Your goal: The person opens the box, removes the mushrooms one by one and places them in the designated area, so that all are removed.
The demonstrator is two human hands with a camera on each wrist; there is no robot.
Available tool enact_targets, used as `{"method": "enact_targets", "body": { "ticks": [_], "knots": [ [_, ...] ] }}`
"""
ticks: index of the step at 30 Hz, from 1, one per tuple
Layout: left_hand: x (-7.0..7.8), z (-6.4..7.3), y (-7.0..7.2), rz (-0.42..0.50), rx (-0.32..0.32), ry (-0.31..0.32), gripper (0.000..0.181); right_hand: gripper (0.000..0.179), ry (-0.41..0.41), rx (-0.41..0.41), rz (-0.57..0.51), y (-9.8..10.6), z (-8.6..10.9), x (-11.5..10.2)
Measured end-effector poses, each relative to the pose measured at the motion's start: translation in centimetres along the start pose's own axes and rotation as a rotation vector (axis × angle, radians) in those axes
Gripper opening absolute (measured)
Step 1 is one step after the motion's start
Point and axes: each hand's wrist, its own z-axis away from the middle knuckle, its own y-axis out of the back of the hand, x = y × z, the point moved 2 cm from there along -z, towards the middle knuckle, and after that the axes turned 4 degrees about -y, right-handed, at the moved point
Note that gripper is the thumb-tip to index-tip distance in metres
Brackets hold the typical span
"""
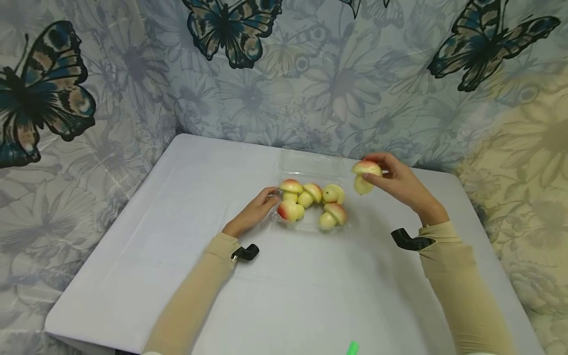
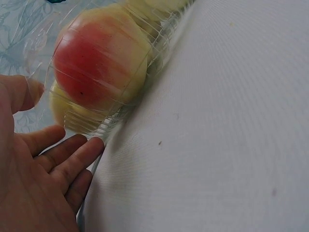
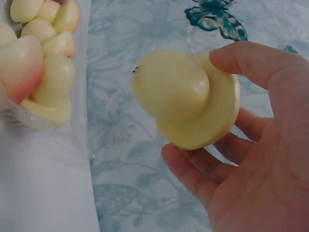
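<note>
My right hand (image 1: 392,177) holds up a mushroom-shaped piece (image 1: 366,167), thumb on one side and fingers on the other. Its cap is red and yellow; the rounded stem (image 3: 171,87) is pale yellow. It hangs in the air just right of an open clear plastic container (image 1: 310,228). Several like pieces lie inside, among them one with a red cap (image 1: 290,185) and one at the front right (image 1: 336,213). At the container's left side, my left hand (image 1: 256,211) grips the wall, with the thumb (image 2: 29,94) by the rim and fingertips low outside.
The container's clear lid (image 1: 310,161) stands folded back toward the wall. White cloth covers the table (image 1: 186,197). A green object (image 1: 352,348) shows at the front edge. Butterfly-patterned fabric (image 1: 275,98) hangs behind and at the sides.
</note>
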Motion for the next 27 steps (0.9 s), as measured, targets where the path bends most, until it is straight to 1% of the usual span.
{"method": "enact_targets", "body": {
  "ticks": [8,14,16,22,27],
  "knots": [
    [0.7,-0.9,0.5,-0.004,0.017,0.013,0.051,0.048,-0.015,0.023,0.019,1.1,-0.7,0.1],
    [0.9,-1.4,0.9,-0.016,0.022,-0.011,0.053,0.048,-0.014,0.038,0.019,1.8,-1.2,0.2],
    [0.9,-1.3,0.8,-0.011,0.017,-0.011,0.053,0.048,-0.016,0.036,0.010,1.7,-1.2,0.5],
    [0.4,-0.5,0.2,-0.004,-0.001,0.024,0.054,0.048,-0.034,0.027,-0.008,1.2,-0.6,1.6],
    [0.1,-0.1,-0.2,-0.007,0.004,0.017,0.054,0.049,-0.043,0.029,0.001,1.0,-0.6,2.4]
  ]
}}
